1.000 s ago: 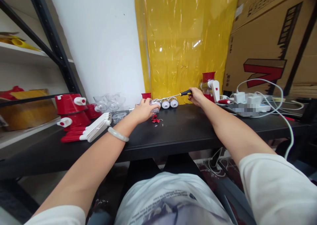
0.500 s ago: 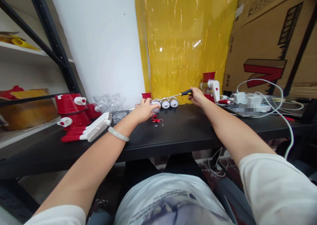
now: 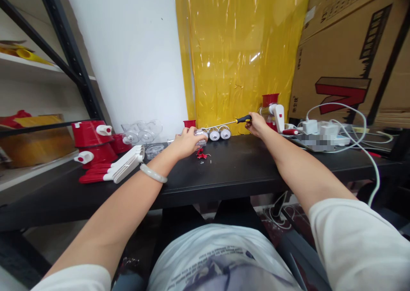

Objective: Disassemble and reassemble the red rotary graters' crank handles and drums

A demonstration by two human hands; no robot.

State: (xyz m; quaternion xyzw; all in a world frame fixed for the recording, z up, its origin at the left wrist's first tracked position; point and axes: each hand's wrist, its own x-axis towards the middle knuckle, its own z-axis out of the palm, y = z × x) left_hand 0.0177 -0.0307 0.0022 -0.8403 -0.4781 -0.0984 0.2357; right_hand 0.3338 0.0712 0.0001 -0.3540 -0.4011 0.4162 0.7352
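My left hand (image 3: 186,143) is closed around a clear plastic cylinder (image 3: 201,138) lying on the black table; the fingers cover much of it. In my right hand (image 3: 256,125) is a screwdriver (image 3: 244,119) with a yellow and black handle. Its metal shaft runs left, nearly level, toward the far side of the cylinder, and my left hand hides the tip. Two round drums with white end faces (image 3: 219,133) lie just right of the cylinder. Small red parts (image 3: 202,154) rest in front of my left hand, with tiny loose bits nearby.
On the left stand red plastic housings (image 3: 92,143), white and red handles (image 3: 118,169) and clear plastic parts (image 3: 144,130). A red and white assembled unit (image 3: 273,111) stands at the right. Beyond it are white chargers and cables (image 3: 320,128). A large cardboard box (image 3: 346,60) leans behind.
My right hand and the screwdriver handle have shifted slightly to the right and up. The left hand keeps its place on the cylinder.
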